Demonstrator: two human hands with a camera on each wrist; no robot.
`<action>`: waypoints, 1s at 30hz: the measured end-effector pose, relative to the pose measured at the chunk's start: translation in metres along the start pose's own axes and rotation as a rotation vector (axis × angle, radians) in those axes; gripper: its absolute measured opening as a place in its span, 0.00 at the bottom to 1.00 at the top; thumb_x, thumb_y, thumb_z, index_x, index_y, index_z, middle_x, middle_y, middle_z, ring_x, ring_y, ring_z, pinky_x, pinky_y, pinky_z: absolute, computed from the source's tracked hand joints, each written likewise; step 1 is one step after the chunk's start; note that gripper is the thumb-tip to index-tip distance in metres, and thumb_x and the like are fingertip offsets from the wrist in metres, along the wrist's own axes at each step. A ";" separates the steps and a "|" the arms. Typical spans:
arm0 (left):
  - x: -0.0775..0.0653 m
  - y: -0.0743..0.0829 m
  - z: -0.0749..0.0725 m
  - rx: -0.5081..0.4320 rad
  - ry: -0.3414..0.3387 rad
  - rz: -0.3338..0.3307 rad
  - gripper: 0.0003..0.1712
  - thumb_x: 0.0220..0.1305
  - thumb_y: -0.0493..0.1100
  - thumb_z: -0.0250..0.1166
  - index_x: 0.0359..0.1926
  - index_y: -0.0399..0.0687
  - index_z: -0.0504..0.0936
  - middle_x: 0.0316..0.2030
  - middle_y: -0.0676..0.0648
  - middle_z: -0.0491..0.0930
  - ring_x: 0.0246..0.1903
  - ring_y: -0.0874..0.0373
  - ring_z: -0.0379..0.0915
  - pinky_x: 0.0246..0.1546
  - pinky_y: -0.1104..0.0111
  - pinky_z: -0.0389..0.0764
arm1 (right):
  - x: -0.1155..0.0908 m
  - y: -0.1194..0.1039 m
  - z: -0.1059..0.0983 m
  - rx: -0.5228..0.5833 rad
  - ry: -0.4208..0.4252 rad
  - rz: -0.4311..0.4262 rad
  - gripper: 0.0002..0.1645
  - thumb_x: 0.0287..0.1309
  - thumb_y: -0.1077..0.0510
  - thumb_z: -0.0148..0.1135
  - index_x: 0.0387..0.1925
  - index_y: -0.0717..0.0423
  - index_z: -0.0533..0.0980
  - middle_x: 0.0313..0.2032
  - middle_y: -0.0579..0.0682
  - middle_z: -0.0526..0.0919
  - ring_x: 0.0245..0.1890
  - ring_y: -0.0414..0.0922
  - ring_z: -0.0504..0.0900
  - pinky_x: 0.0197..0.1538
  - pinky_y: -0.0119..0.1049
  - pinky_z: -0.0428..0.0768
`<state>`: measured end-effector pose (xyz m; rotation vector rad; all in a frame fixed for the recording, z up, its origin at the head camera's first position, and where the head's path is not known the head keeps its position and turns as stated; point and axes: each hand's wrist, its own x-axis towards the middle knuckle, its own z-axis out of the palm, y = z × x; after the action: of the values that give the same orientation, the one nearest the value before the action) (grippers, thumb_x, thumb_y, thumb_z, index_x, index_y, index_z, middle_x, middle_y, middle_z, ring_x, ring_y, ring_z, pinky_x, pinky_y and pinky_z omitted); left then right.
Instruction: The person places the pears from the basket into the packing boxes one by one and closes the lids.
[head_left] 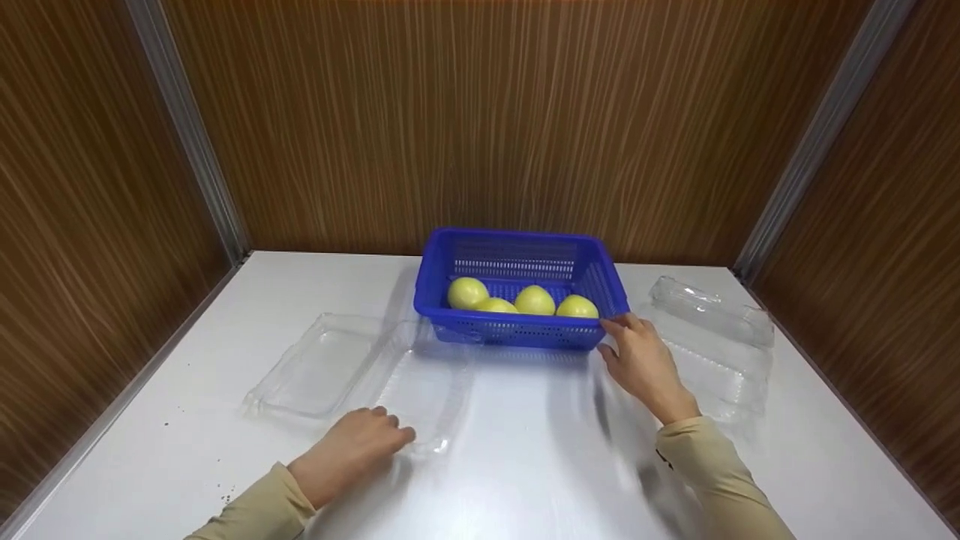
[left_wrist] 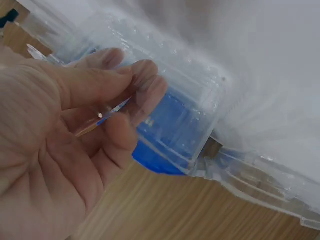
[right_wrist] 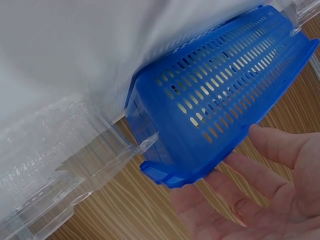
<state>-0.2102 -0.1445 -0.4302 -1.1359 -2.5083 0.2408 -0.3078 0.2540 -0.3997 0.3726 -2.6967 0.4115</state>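
A blue plastic basket stands near the back panel with several round yellow fruits inside. My right hand is at its front right corner, fingertips over the rim and thumb on the outer side; the right wrist view shows the same slotted basket wall. On the left, an opened clear plastic clamshell box lies with its two halves side by side, one corner close to the basket. My left hand pinches its near edge; the left wrist view shows thin plastic between thumb and fingers.
Another clear plastic clamshell box lies opened at the right of the white table. Wood-patterned panels enclose the back and both sides. Small dark specks lie at the front left.
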 end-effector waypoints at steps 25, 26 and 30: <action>0.034 0.029 0.016 0.100 0.168 0.071 0.20 0.67 0.57 0.57 0.60 0.73 0.71 0.19 0.53 0.75 0.11 0.61 0.58 0.10 0.74 0.58 | 0.012 0.010 0.006 0.048 0.058 -0.002 0.18 0.58 0.66 0.63 0.51 0.62 0.81 0.45 0.63 0.77 0.49 0.61 0.75 0.51 0.59 0.75; 0.034 0.028 0.016 0.098 0.176 0.076 0.21 0.67 0.58 0.57 0.60 0.72 0.72 0.19 0.53 0.75 0.11 0.61 0.57 0.10 0.74 0.58 | 0.012 0.010 0.006 0.049 0.056 -0.002 0.18 0.58 0.65 0.63 0.51 0.61 0.81 0.45 0.63 0.77 0.49 0.61 0.75 0.51 0.59 0.75; 0.033 0.024 0.015 0.063 0.224 0.096 0.18 0.64 0.58 0.61 0.52 0.60 0.75 0.18 0.53 0.74 0.11 0.62 0.58 0.08 0.74 0.60 | 0.011 0.008 0.005 0.053 0.062 -0.012 0.18 0.58 0.65 0.64 0.52 0.61 0.81 0.47 0.63 0.78 0.50 0.62 0.76 0.53 0.59 0.75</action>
<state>-0.2198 -0.1039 -0.4428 -1.1893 -2.2398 0.2045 -0.3222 0.2579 -0.4009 0.3845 -2.6269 0.4835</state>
